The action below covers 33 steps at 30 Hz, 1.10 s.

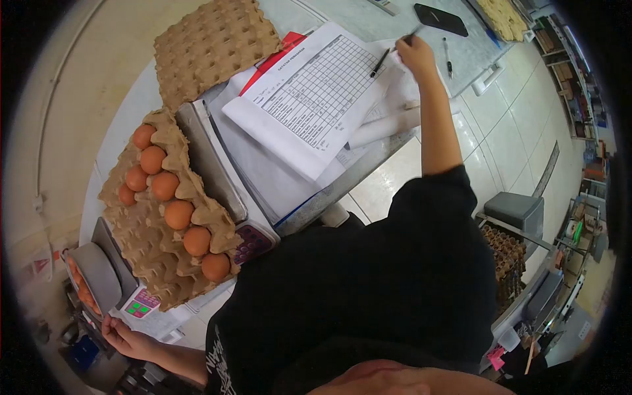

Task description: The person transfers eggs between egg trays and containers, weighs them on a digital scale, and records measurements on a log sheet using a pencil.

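My left hand is at the lower left, its fingers closed at the rim of a grey metal bowl. Brown eggs lie in that bowl, partly hidden by its wall. My right hand is at the upper right over the papers, fingers pinched on a slender dark thing, seemingly a pen. Beside it, a black pen rests on a printed record sheet with a grid. Between my hands, a cardboard egg tray holds several brown eggs in part of its hollows.
A digital scale is next to the bowl; another scale is beside the egg tray. An upturned egg tray, a red folder, a phone and another pen lie on the table. Shelves stand right.
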Motion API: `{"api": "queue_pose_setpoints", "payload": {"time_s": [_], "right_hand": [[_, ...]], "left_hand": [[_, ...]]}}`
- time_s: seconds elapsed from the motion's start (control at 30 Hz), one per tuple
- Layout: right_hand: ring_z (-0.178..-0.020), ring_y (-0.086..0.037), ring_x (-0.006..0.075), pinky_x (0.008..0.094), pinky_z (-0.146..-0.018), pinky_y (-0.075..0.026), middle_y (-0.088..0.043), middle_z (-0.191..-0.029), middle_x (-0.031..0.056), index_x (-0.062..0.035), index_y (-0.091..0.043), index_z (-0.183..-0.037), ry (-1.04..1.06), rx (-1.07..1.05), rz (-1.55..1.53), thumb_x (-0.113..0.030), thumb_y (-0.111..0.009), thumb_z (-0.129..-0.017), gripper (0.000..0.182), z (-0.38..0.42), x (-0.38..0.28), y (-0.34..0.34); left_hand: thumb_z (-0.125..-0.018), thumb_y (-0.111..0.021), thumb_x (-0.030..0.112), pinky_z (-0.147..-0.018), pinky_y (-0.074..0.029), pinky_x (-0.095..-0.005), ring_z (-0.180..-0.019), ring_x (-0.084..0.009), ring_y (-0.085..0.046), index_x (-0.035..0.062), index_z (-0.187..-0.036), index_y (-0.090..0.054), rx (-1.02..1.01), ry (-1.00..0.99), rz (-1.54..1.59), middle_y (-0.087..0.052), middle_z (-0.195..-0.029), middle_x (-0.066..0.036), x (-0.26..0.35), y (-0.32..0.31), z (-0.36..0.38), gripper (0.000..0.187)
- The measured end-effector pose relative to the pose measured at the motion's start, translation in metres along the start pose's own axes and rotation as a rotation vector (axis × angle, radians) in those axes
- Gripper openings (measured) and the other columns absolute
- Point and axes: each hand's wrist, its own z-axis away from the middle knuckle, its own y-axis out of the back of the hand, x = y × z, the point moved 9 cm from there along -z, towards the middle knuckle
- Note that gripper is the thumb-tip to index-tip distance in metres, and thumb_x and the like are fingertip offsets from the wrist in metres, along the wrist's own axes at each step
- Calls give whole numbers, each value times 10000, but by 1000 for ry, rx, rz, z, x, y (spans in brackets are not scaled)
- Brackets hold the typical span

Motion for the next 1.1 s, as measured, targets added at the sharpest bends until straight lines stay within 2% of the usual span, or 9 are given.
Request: {"api": "queue_pose_setpoints", "payload": {"time_s": [0.03,0.1,0.3,0.4,0.7,0.8,0.93,1.0,1.1], "right_hand": [[-614,-561,146,262,-543,-432,-599,-685,42,-52,-575,-794,-45,-215,-477,-202,-616,-785,155,23,-13,-16],[-596,-472,36,203,-496,-349,-545,-640,-26,-82,-542,-712,131,-343,-663,-196,-671,-759,179,74,-63,-26],[-555,-385,19,187,-471,-299,-491,-604,-53,-101,-419,-633,74,-485,-660,-102,-664,-782,287,98,-42,-70],[-545,-371,20,187,-460,-287,-462,-578,-61,-98,-399,-625,154,-402,-503,-114,-658,-788,307,97,-45,-65],[-538,-359,59,242,-454,-299,-429,-545,-29,-71,-411,-609,150,-398,-451,-147,-663,-765,306,97,-45,-66],[-545,-377,23,194,-463,-294,-449,-567,-54,-83,-395,-618,177,-383,-372,-127,-667,-784,321,100,-51,-62],[-552,-383,28,193,-472,-304,-448,-566,-50,-80,-396,-616,211,-386,-338,-127,-672,-780,324,100,-53,-61],[-535,-359,65,245,-457,-306,-435,-544,-18,-68,-412,-612,155,-359,-441,-157,-653,-769,301,99,-50,-58],[-536,-364,65,244,-459,-311,-436,-544,-14,-64,-414,-615,150,-366,-438,-152,-653,-767,296,96,-44,-63]], "left_hand": [[-897,-483,81,-810,-409,-236,-917,-132,-513,-25,-1030,-546,-1,12,-6,-548,-991,-71,-1,0,3,181],[-898,-486,85,-811,-410,-234,-915,-131,-516,-27,-1024,-545,-23,6,-4,-551,-994,-73,1,-6,6,178],[-894,-493,83,-799,-413,-235,-899,-130,-518,-19,-1028,-542,-53,-52,-16,-555,-965,-73,1,-13,6,175],[-895,-493,80,-790,-415,-229,-893,-126,-519,-18,-1025,-543,-79,-36,77,-554,-948,-69,3,-16,4,170],[-895,-494,86,-748,-405,-221,-855,-120,-503,-13,-1020,-545,-72,-84,-2,-546,-937,-64,6,-21,5,167],[-895,-494,79,-756,-402,-221,-860,-122,-499,-17,-1018,-543,-65,-31,-21,-545,-938,-66,0,-19,4,164],[-893,-486,63,-767,-399,-227,-862,-125,-497,-18,-1026,-546,-76,-37,-4,-546,-946,-65,5,-22,6,167],[-894,-483,62,-769,-400,-229,-863,-125,-498,-19,-1026,-547,-73,-45,-28,-546,-949,-65,5,-21,6,167],[-891,-485,57,-772,-399,-232,-864,-126,-498,-20,-1018,-550,-65,-33,15,-548,-952,-65,-3,-19,5,162]]}}
